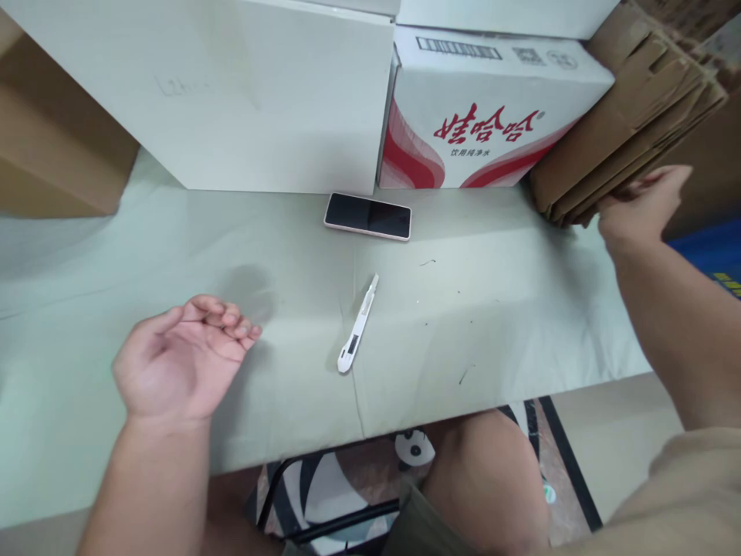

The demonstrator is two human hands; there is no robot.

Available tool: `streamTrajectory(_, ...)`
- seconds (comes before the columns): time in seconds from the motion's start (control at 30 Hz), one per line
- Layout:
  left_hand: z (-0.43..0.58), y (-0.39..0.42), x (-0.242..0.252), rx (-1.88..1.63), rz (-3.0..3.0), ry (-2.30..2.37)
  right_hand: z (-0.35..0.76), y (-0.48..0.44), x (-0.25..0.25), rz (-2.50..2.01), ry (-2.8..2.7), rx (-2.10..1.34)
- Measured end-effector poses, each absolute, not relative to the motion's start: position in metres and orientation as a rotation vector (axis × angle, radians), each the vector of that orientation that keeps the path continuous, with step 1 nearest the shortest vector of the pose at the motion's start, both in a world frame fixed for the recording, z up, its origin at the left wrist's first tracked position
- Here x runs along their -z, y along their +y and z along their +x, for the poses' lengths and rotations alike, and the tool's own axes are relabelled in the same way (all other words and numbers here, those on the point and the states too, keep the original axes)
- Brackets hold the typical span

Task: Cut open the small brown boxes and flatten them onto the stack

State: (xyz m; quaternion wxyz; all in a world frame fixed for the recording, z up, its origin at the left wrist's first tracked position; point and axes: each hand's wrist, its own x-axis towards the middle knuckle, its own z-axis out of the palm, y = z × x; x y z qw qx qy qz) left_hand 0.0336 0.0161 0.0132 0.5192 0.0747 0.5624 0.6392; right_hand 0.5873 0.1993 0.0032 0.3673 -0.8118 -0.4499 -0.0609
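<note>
evidently, the stack of flattened cardboard (625, 131) is the thing being worked on. it is leaned at a slant against the printed carton (492, 100) at the right end of the table, and the right hand (640, 205) is laid against its near lower edge. the fingers are stretched along that edge, but whether a sheet is actually pinched cannot be told. the step is judged best done if only the outermost sheet is parted at its corner and the rest is left propped, since a pull on the whole bundle could send the sheets sliding off the table edge. the left hand (179, 359) is held palm up over the pale green tablecloth (492, 309), with the fingers loosely curled and nothing held. it is judged free to steady the bundle if needed. a white utility knife (357, 328) is lying between the two hands, well apart from both, and its tip is pointed toward the phone (368, 215). whether the blade is out is too small to tell, so it is better given a wide berth. counted: two hands, one cardboard stack (its sheets too closely packed to number), one utility knife, one phone, one printed carton, one large white box (231, 93) with part of a second white box (503, 11) seen above the carton, and one brown box (52, 147) at the far left.
</note>
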Motion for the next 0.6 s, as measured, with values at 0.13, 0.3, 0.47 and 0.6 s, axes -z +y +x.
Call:
streamTrajectory(0.13, 0.031, 0.014, -0.014, -1.528, 0.174, 1.325, 0.583, 0.197, 0.012, -2.142, -1.105, -0.094)
streamTrajectory(0.3, 0.030, 0.015, -0.016, -1.558, 0.171, 1.309, 0.586, 0.180, 0.026, -2.174, -1.211, -0.229)
streamTrajectory(0.47, 0.026, 0.014, -0.017, -1.554, 0.199, 1.267, 0.592, 0.158, 0.023, -2.309, -1.238, -0.248)
streamTrajectory(0.6, 0.020, 0.010, -0.017, -1.577, 0.212, 1.219, 0.588, 0.138, 0.008, -2.397, -1.287, -0.243)
